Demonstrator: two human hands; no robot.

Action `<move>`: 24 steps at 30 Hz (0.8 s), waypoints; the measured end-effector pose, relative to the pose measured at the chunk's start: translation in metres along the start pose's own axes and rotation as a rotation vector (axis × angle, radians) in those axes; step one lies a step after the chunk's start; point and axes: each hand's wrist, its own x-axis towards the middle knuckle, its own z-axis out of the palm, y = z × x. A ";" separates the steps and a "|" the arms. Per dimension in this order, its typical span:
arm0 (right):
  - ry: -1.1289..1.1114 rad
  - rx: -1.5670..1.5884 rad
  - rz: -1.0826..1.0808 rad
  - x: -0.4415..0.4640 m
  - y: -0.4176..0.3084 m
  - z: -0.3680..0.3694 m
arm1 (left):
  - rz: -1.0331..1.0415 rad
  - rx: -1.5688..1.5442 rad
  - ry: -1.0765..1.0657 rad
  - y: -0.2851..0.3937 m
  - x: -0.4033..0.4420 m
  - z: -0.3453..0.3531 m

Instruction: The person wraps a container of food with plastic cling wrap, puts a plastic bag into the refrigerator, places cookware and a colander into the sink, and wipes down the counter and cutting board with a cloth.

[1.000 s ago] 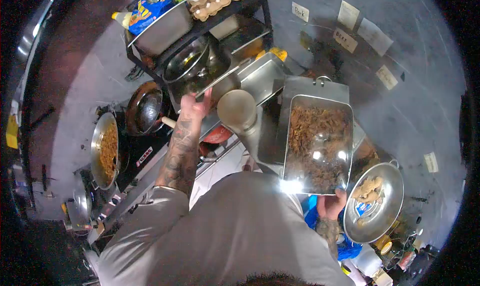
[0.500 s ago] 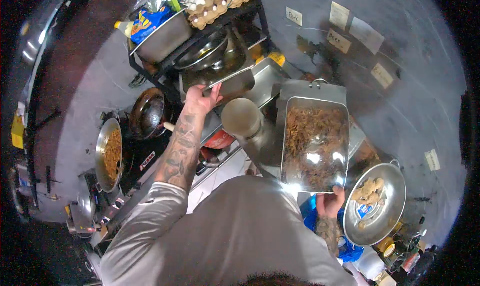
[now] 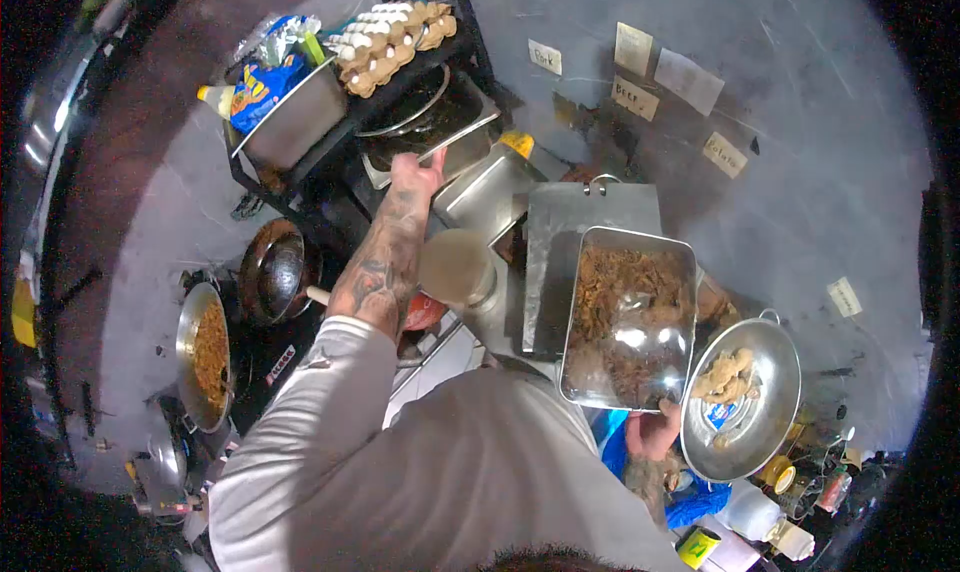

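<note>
In my right hand (image 3: pixel 652 432) is the near edge of a rectangular metal tray (image 3: pixel 683 322), its fingers mostly hidden beneath. Brown shredded food that looks like cooked meat (image 3: pixel 635 302) fills the tray. My left hand (image 3: pixel 415 175) reaches to the shelf and grips the rim of a deep metal pan (image 3: pixel 470 150), which is tilted. A round pot with a dark inside (image 3: pixel 405 112) sits behind that pan's rim. Beneath the tray's left side shows a flat grey metal sheet (image 3: pixel 545 282) with a wire loop.
On the black shelf are egg cartons (image 3: pixel 395 47) and a metal bin (image 3: pixel 295 127) with packets. A wok (image 3: pixel 275 272) and a pan of brown food (image 3: pixel 205 357) stand left. A steel bowl (image 3: pixel 770 442) is right of the tray. A round container (image 3: pixel 455 267) stands centrally.
The tray in my right hand has shifted right and toward me, uncovering more of the metal sheet. The pan at my left hand has tilted and moved. The whole view has shifted.
</note>
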 end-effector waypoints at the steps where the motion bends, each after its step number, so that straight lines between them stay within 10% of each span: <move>1: 0.026 -0.464 -0.220 -0.002 0.008 -0.002 | 0.034 -0.005 -0.035 0.003 0.016 0.002; 7: 0.307 0.600 0.274 -0.006 -0.003 -0.010 | 0.089 0.157 0.026 0.012 0.028 0.060; 11: 0.194 0.228 0.037 -0.018 -0.008 0.013 | -0.090 0.031 0.340 0.045 0.074 0.094; 13: 0.197 0.354 0.034 -0.016 -0.018 0.036 | 0.242 0.138 -0.343 0.054 0.132 0.075; 15: 0.196 0.362 0.047 -0.021 -0.011 0.031 | 0.103 0.127 -0.063 0.064 0.186 0.079; 20: 0.255 -0.224 -0.149 -0.033 0.014 0.028 | 0.349 0.760 -0.684 0.025 0.139 0.025; 22: 0.275 -0.414 -0.235 -0.036 0.028 0.018 | -0.319 0.449 -0.276 0.040 0.113 0.017; 24: 0.367 -0.175 -0.062 -0.040 0.047 -0.015 | 0.098 0.665 -0.290 0.074 0.133 -0.047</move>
